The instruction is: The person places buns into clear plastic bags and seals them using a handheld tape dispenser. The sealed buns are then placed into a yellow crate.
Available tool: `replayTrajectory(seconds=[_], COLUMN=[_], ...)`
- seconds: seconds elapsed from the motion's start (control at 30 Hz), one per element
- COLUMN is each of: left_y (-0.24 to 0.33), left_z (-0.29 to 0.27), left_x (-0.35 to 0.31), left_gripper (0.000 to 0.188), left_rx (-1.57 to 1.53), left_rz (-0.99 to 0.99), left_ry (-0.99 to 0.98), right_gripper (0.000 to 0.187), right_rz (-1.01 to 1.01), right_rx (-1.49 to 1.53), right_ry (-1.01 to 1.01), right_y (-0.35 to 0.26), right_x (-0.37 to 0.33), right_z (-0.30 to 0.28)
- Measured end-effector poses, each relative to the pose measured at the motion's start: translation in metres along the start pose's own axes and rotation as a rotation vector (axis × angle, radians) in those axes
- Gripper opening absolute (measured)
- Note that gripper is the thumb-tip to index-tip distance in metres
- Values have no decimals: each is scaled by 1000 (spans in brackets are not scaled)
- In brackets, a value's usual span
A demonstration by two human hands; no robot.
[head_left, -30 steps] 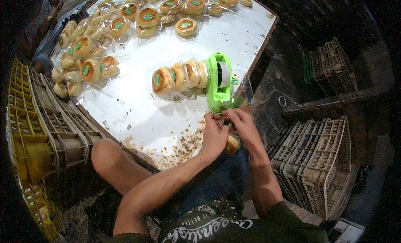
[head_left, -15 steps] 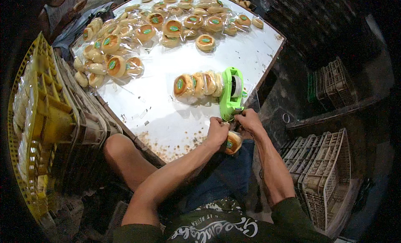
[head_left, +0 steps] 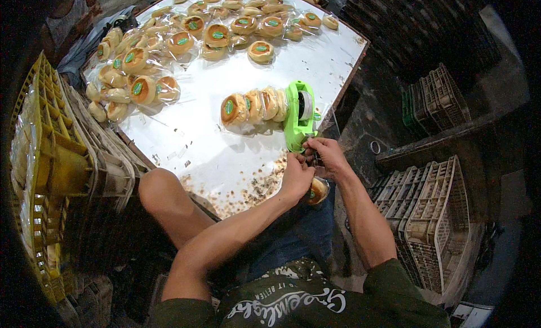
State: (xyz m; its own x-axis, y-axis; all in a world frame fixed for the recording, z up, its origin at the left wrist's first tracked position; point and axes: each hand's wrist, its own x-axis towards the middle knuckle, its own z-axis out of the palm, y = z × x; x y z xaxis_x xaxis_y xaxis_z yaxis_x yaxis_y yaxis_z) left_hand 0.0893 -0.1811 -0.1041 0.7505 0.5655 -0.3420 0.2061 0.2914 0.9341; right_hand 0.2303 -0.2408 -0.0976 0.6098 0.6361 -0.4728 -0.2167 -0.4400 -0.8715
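At the table's near corner, a round browned bun in a clear plastic bag (head_left: 319, 191) hangs below my hands. My left hand (head_left: 297, 175) is closed, pinching the gathered top of that bag. Close beside it, my right hand (head_left: 329, 157) is closed too, its fingertips pinched at the near end of a bright green tape dispenser (head_left: 294, 137). Whatever lies between those right fingertips is too small to make out. Against the dispenser's left side leans a row of several bagged buns (head_left: 255, 106) with green labels, standing on edge.
Many bagged buns (head_left: 217, 36) are heaped over the far and left parts of the white table (head_left: 225, 153). Yellow and grey crates (head_left: 62, 159) stack up at the left, with more crates (head_left: 428, 215) at the right. Another person (head_left: 70, 23) is at the far left.
My hands have come closer together at the dispenser's near end. The bagged bun is now more hidden behind my left hand and wrist. The whole view has shifted slightly.
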Motion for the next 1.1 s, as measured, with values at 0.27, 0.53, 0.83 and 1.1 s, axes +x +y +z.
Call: replayTrajectory(seconds=[0.27, 0.53, 0.83, 1.1], left_y=[21, 79, 103, 61], left_z=[-14, -100, -229, -202], left_x=[7, 11, 59, 126], left_gripper=[42, 36, 41, 87], left_rx=[-100, -641, 123, 62], left_rz=[45, 94, 342, -115], left_ry=[108, 306, 399, 43], right_gripper=[33, 30, 17, 25], right_rz=[39, -237, -318, -485], right_rx=[-315, 253, 690, 73], right_ry=[-65, 166, -7, 125], right_y=[18, -49, -98, -133], right_x=[-9, -32, 16, 97], right_z=[-7, 101, 127, 59])
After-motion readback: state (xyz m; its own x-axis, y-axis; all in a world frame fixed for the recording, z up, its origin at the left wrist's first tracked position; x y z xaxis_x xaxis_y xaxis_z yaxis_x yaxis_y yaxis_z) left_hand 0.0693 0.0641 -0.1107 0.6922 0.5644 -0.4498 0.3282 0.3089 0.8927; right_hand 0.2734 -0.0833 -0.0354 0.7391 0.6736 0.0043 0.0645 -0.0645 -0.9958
